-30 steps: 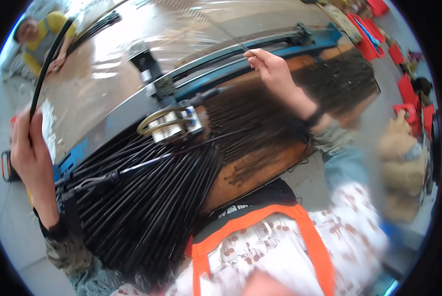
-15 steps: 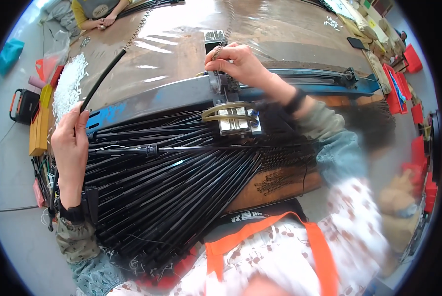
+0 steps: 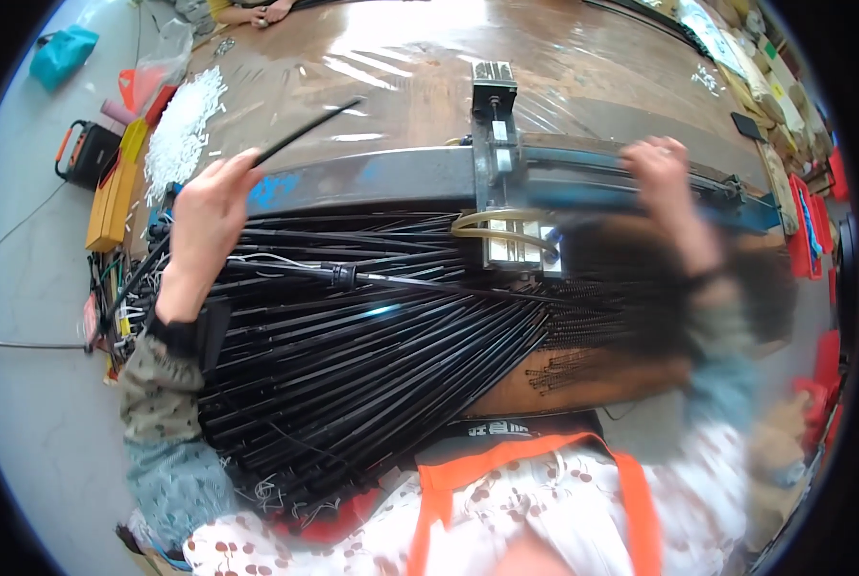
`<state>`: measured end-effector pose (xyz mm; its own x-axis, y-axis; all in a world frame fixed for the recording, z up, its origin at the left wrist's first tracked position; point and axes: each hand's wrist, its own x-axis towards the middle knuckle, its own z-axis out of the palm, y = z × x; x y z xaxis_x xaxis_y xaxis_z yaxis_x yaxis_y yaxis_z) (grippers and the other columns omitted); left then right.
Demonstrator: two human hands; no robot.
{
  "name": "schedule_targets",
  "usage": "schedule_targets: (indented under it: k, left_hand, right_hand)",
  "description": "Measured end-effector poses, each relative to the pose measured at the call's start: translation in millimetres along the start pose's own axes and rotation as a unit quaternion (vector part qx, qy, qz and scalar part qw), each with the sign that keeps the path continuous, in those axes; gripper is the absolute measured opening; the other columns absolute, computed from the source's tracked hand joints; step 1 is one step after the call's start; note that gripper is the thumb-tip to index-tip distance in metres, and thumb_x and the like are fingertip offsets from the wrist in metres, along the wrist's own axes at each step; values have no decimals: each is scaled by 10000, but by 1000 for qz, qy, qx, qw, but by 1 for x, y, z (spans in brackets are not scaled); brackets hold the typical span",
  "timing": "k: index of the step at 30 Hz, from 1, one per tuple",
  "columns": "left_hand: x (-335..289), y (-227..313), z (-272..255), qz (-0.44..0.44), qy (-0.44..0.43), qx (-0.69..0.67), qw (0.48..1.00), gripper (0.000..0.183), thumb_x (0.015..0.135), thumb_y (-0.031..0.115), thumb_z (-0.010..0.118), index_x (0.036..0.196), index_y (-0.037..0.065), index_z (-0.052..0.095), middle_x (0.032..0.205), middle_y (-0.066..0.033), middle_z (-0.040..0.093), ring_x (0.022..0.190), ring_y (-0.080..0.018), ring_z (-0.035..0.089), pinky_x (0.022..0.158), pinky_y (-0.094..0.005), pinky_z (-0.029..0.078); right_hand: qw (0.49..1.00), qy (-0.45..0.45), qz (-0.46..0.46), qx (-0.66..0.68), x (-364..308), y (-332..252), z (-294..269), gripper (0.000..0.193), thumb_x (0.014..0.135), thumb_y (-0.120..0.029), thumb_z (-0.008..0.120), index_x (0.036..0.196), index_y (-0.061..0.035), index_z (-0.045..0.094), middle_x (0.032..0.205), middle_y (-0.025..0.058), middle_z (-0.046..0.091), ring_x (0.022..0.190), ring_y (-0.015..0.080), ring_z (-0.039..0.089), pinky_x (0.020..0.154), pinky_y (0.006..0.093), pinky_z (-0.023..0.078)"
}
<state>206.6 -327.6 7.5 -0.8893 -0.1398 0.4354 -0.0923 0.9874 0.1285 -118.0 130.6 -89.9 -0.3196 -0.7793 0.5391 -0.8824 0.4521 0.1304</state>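
My left hand [image 3: 206, 216] is closed around a thin black tube [image 3: 310, 132], whose free end points up and to the right above the table. Over the right part of the blue metal rail [image 3: 631, 173], my right hand [image 3: 662, 173] is raised, blurred, with its fingers curled in. What it holds, if anything, cannot be made out. A metal clamp fixture [image 3: 499, 144] with a silver block [image 3: 521, 252] and yellowish hoses stands between the hands. Below them a dense fan of black tubes [image 3: 353, 355] spreads across the near side, beside several dark coil springs [image 3: 564, 370].
A heap of short white pieces [image 3: 185, 130] lies at the left of the brown table [image 3: 401, 106]. Beyond it is a yellow bin [image 3: 113, 206]. Another person's hands [image 3: 264, 14] rest at the far edge. Red bins [image 3: 806, 226] stand at the right.
My right hand has swept right, away from the clamp fixture, where it pinched a coil spring. My left hand's tube now tilts further right, and the spring beyond its tip no longer shows clearly.
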Motion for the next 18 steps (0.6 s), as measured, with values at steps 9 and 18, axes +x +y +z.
schedule_targets:
  k: [9, 18]
  left_hand:
    - [82, 89, 143, 169, -8, -61, 984, 198, 951, 240, 635, 886, 54, 623, 811, -126, 633, 782, -329, 671, 666, -417, 551]
    - [71, 89, 148, 72, -65, -121, 988, 311, 973, 337, 607, 896, 53, 709, 842, -139, 661, 825, -346, 665, 741, -441, 538]
  right_hand:
    - [991, -31, 121, -40, -103, 117, -20, 66, 917, -57, 627, 976, -35, 646, 888, 126, 658, 927, 316, 614, 896, 435, 446]
    - [992, 16, 117, -44, -104, 108, -1, 93, 950, -95, 619, 986, -11, 635, 924, 152, 639, 914, 345, 609, 879, 429, 461]
